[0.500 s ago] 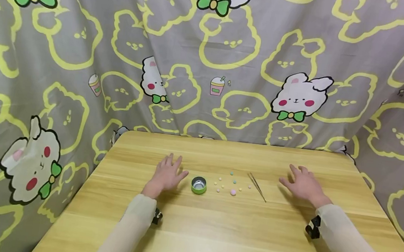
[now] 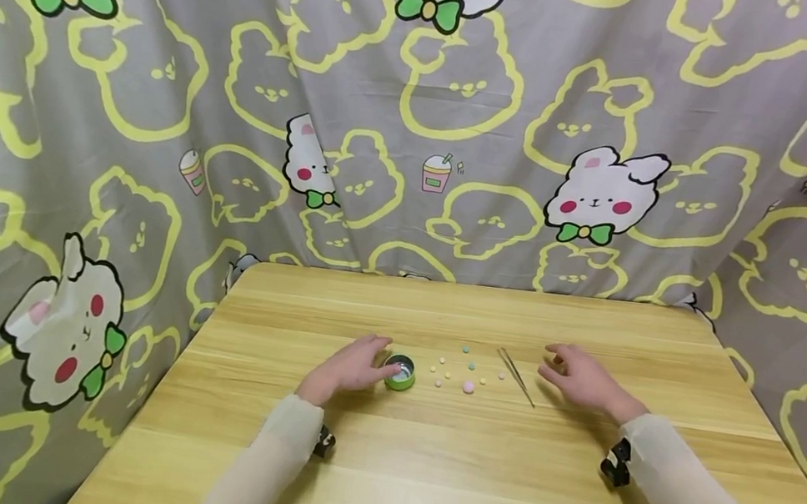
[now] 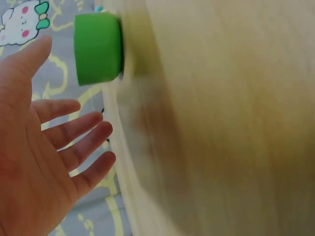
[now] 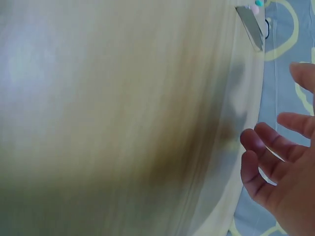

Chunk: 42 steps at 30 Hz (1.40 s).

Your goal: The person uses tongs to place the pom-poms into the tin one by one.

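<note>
A small round green tin [image 2: 399,383] with a silvery inside stands open-topped on the table. My left hand [image 2: 352,363] is just left of it, the thumb overlapping its rim in the head view. From the left wrist, the green tin [image 3: 98,49] appears beyond the spread fingers and thumb of the left hand [image 3: 29,142], with nothing in the palm. Metal tweezers [image 2: 518,378] lie slantwise to the right of the scattered beads. Nearest to them is my right hand [image 2: 584,379], fingers loosely bent and holding nothing; the right wrist view shows the same right hand [image 4: 290,172] and the tweezers [image 4: 250,27].
Several tiny pastel beads lie between tin and tweezers, among them a larger pink bead [image 2: 468,387] and a blue bead [image 2: 465,350]. The wooden table [image 2: 422,473] ends at a patterned curtain [image 2: 390,116] behind and at both sides.
My left hand has moved right to the tin, its thumb coming over the rim. My right hand has shifted left toward the tweezers, its fingers a little more bent.
</note>
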Motion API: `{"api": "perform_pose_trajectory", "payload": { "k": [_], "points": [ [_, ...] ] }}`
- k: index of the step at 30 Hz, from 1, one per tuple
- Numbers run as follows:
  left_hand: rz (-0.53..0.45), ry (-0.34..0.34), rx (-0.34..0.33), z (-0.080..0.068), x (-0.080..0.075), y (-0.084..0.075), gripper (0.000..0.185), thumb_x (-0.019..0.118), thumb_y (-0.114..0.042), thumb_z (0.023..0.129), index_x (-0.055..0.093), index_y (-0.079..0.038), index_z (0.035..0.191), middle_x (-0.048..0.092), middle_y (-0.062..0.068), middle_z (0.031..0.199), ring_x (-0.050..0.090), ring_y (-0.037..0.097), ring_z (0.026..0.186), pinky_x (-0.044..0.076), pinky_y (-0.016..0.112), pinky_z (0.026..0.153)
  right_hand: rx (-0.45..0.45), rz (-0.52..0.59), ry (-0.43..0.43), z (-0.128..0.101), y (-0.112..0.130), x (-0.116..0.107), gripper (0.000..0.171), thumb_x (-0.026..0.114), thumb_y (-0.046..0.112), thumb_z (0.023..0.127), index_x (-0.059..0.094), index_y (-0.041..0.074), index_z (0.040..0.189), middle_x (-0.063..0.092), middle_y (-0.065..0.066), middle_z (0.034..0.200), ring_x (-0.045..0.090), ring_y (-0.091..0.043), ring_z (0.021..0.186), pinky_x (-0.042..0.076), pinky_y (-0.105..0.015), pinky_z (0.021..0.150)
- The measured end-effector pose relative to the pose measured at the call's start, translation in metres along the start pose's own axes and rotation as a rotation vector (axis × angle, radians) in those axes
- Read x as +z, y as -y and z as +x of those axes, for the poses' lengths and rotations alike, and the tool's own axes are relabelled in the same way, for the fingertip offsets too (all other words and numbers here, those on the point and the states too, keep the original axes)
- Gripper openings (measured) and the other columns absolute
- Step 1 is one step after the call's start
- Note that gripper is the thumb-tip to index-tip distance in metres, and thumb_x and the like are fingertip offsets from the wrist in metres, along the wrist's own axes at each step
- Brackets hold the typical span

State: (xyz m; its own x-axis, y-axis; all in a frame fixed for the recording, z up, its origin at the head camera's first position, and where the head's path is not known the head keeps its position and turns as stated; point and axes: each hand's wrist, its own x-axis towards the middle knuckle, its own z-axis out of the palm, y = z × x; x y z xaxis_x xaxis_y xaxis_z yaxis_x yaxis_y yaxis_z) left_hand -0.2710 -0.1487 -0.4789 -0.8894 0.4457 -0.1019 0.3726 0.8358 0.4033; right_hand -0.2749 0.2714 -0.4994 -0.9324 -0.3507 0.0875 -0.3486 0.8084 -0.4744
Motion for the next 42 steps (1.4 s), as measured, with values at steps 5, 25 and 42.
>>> {"api": "perform_pose_trajectory", "payload": {
  "k": [5, 25, 42],
  "points": [
    [-0.017, 0.012, 0.046, 0.002, 0.007, -0.004, 0.075, 0.058, -0.054, 0.088, 0.041, -0.005, 0.141, 0.044, 0.015, 0.140, 0.040, 0.028, 0.129, 0.032, 0.041, 0.106, -0.042, 0.016, 0.032, 0.002, 0.009, 0.005, 0.053, 0.058, 0.031, 0.094, 0.048, -0.009, 0.128, 0.061, -0.017, 0.105, 0.058, -0.033, 0.096, 0.046, -0.051, 0.083],
    [-0.078, 0.044, 0.079, 0.014, 0.013, -0.010, 0.062, 0.080, -0.034, 0.074, 0.054, -0.010, 0.125, 0.054, 0.006, 0.123, 0.051, 0.022, 0.111, 0.041, 0.037, 0.096, -0.037, 0.106, 0.133, 0.020, 0.030, 0.021, 0.056, 0.071, 0.024, 0.085, 0.050, -0.009, 0.126, 0.059, -0.010, 0.098, 0.056, -0.022, 0.087, 0.047, -0.042, 0.076],
    [-0.139, 0.038, 0.091, 0.018, 0.014, -0.008, 0.060, 0.084, -0.030, 0.070, 0.059, -0.009, 0.120, 0.059, 0.001, 0.112, 0.054, 0.018, 0.104, 0.042, 0.034, 0.093, 0.011, 0.106, 0.128, 0.038, 0.031, 0.030, 0.052, 0.074, 0.012, 0.078, 0.054, -0.007, 0.122, 0.057, -0.002, 0.089, 0.052, -0.017, 0.080, 0.045, -0.036, 0.074]
  ]
}}
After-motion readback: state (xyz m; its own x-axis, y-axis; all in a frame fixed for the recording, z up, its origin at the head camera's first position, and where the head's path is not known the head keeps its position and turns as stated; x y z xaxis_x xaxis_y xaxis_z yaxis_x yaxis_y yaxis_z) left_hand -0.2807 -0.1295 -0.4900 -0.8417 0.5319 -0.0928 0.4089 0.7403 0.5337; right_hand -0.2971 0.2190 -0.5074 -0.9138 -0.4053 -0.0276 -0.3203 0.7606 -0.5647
